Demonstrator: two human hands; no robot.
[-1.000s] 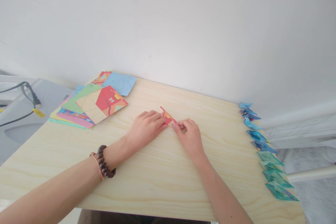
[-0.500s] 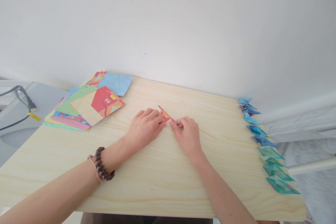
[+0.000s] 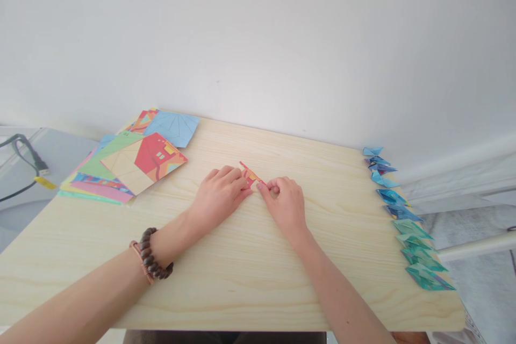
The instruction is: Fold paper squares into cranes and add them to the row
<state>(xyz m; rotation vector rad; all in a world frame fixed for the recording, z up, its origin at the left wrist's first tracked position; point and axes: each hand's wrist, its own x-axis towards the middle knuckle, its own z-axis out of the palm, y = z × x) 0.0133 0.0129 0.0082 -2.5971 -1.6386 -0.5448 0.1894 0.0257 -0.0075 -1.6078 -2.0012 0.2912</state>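
Note:
A small piece of folded origami paper (image 3: 250,176), red with yellow and orange print, lies at the middle of the wooden table, between my hands. My left hand (image 3: 221,188) has its fingers curled over the paper's left side and presses it down; its fingertips partly cover it. At the right corner, my right hand (image 3: 285,199) pinches the paper between thumb and bent forefinger. Part of the paper's lower edge is hidden under my fingers.
Patterned origami sheets (image 3: 141,161) are piled at the table's left. Several folded blue and green paper shapes (image 3: 397,212) line the right edge. A black cable (image 3: 30,156) with a yellow tag lies on a grey surface beyond the left edge. A white wall (image 3: 258,43) rises behind the table.
The whole view has shifted slightly. My hands keep hold of the folded paper in nearly the same place, with the right thumb moved a little along its edge.

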